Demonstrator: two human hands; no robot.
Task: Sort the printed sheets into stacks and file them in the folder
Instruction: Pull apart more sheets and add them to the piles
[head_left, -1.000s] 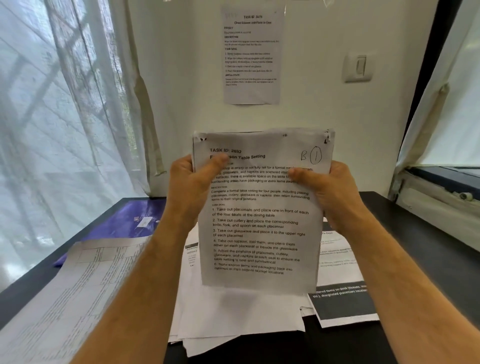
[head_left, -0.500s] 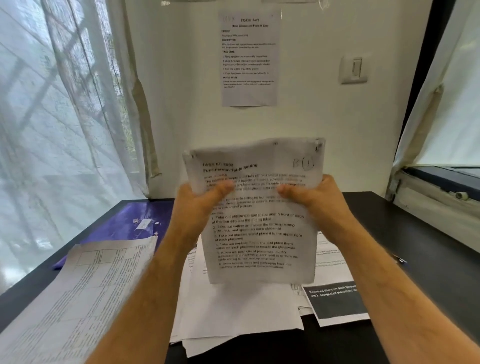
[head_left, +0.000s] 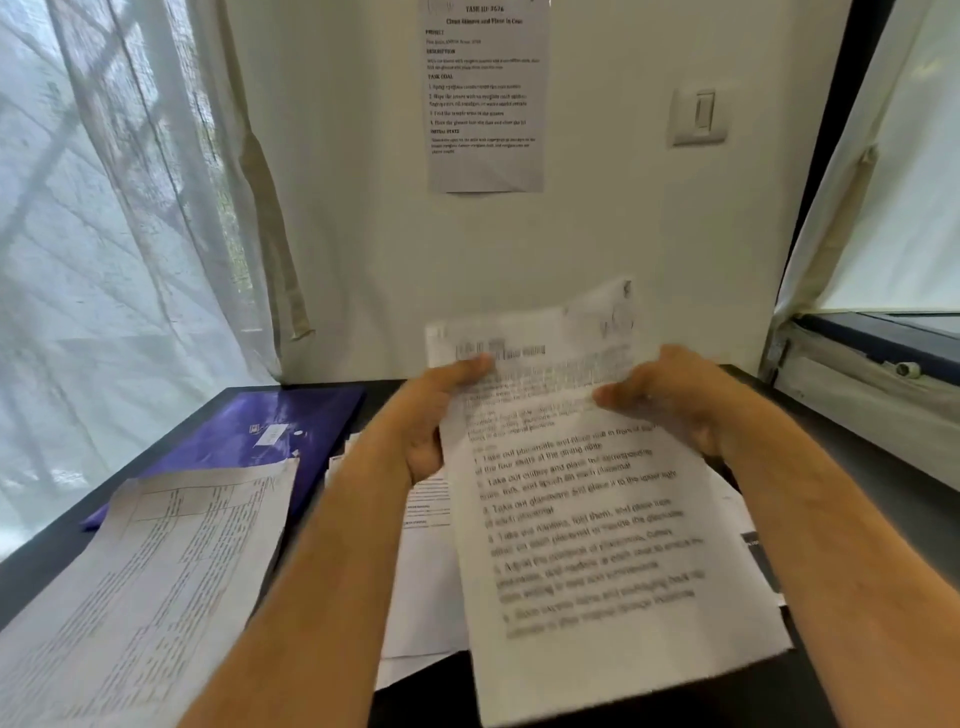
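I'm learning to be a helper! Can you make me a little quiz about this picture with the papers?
1. True or false: both hands hold the printed sheet.
2. What colour is the folder on the desk? A red, B purple, C green.
3. Fill in: a paper notice hangs on the ____, beside a light switch.

Key:
1. True: the left hand and the right hand each grip a side near the top.
2. B.
3. Wall.

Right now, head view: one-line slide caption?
Both hands, left and right, hold a printed sheet above loose papers beside a purple folder.
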